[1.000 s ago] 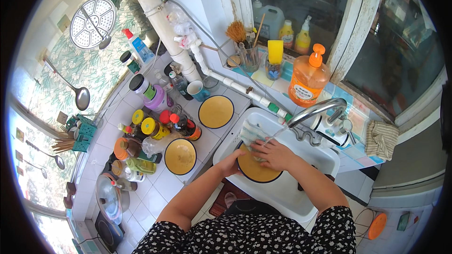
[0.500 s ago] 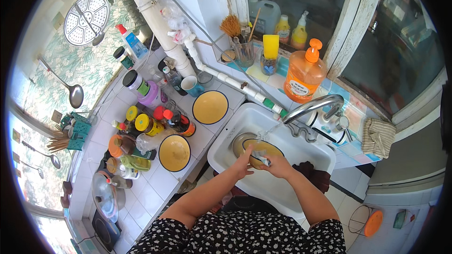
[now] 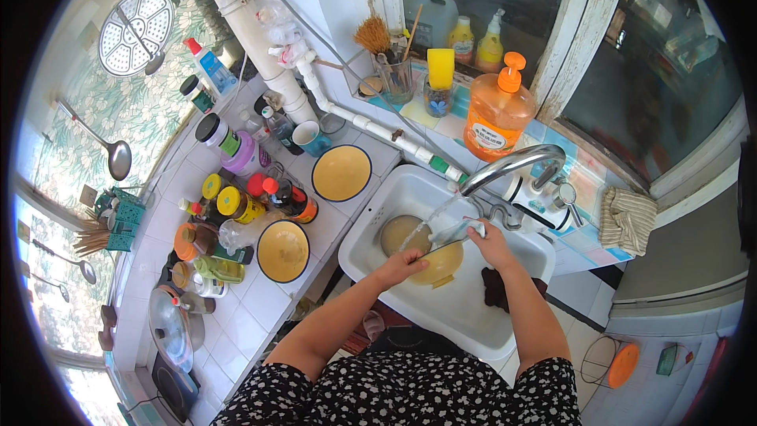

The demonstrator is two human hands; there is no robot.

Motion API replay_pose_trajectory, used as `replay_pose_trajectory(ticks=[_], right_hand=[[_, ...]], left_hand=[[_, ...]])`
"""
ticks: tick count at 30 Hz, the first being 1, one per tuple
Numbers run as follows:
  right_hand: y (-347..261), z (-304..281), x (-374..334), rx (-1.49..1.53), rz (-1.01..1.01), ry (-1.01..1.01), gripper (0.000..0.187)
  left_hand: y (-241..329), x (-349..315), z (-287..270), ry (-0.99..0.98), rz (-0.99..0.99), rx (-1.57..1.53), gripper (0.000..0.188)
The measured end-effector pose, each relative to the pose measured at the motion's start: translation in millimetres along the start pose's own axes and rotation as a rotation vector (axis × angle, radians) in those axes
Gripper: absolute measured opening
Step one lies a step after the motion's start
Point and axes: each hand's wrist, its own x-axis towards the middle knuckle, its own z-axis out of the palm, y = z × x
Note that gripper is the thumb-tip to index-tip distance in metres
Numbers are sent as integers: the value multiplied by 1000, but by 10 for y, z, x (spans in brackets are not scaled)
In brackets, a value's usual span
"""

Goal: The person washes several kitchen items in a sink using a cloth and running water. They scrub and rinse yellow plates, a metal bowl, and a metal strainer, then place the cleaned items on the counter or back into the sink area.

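Over the white sink (image 3: 505,327), my left hand (image 3: 400,267) grips the rim of a tilted yellow enamel bowl (image 3: 438,266) with a dark edge. My right hand (image 3: 493,243), at the bowl's far right rim, has its fingers closed on a pale wet dishcloth (image 3: 456,231). A stream of water falls from the chrome faucet (image 3: 516,161) to the left of the cloth. Behind the held bowl, a round metal basin (image 3: 392,230) with cloudy water sits on the sink's left side.
Two more yellow bowls (image 3: 341,173) (image 3: 283,252) stand on the tiled counter, beside several bottles and jars. An orange soap pump bottle (image 3: 495,114) is on the sill behind the faucet. A dark cloth (image 3: 497,290) lies in the sink's right side; a striped cloth (image 3: 628,221) hangs farther right.
My hands have moved apart, the right one going right and up with the dishcloth. The bowl has turned and come nearer, uncovering more of the metal basin. The view has shifted slightly.
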Motion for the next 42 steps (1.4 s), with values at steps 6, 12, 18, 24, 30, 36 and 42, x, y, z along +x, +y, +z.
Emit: replay_pose_trajectory(ticks=[6, 12, 18, 24, 30, 36, 42], right_hand=[[-199, 478, -309, 404, -224, 45, 44], [-485, 894, -286, -266, -348, -18, 47], [-109, 474, 184, 835, 347, -365, 52], [66, 1309, -68, 1630, 459, -276, 58], [-378, 1394, -182, 1640, 428, -323, 62], [281, 1526, -19, 1231, 726, 42, 31], [668, 1333, 9, 887, 631, 67, 32]], left_hand=[[290, -66, 135, 172, -6, -714, 27], [382, -110, 109, 193, 22, -637, 35], [613, -367, -26, 149, 8, -838, 33], [521, -211, 15, 413, 142, -753, 29], [441, -211, 166, 465, 111, 555, 30], [188, -290, 311, 227, 235, 911, 21], [-138, -374, -225, 64, 456, 1246, 23]])
